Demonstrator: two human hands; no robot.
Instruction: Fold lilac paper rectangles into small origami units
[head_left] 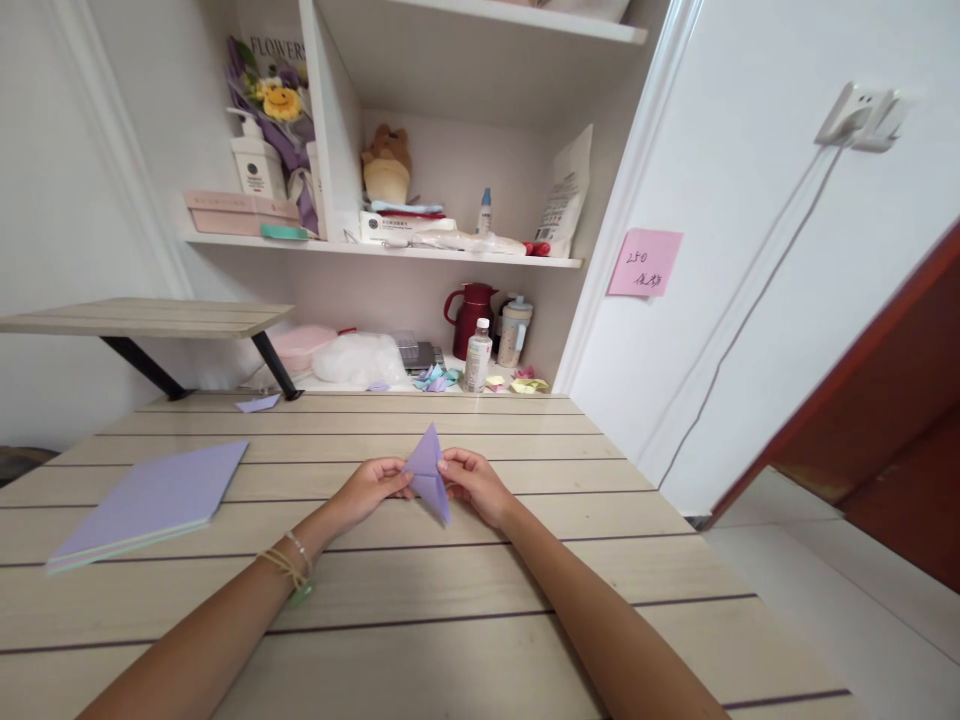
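Observation:
A folded piece of purple paper (427, 468), pointed at top and bottom with a crease across its middle, is held up just above the wooden table. My left hand (377, 484) pinches its left side between thumb and fingers. On the opposite edge, my right hand (474, 483) grips the paper the same way. To the left lies a stack of square paper (154, 500), purple on top with paler colours showing at its edge. Another small folded purple paper (258, 404) rests near the riser's leg.
A wooden riser (150, 318) on black legs stands at the back left. Behind the table, shelves hold a red jug (472, 318), a clear bottle (478, 357), a light cup (514, 332) and several coloured folded papers (435, 378). A wall with a pink note (645, 262) rises at right.

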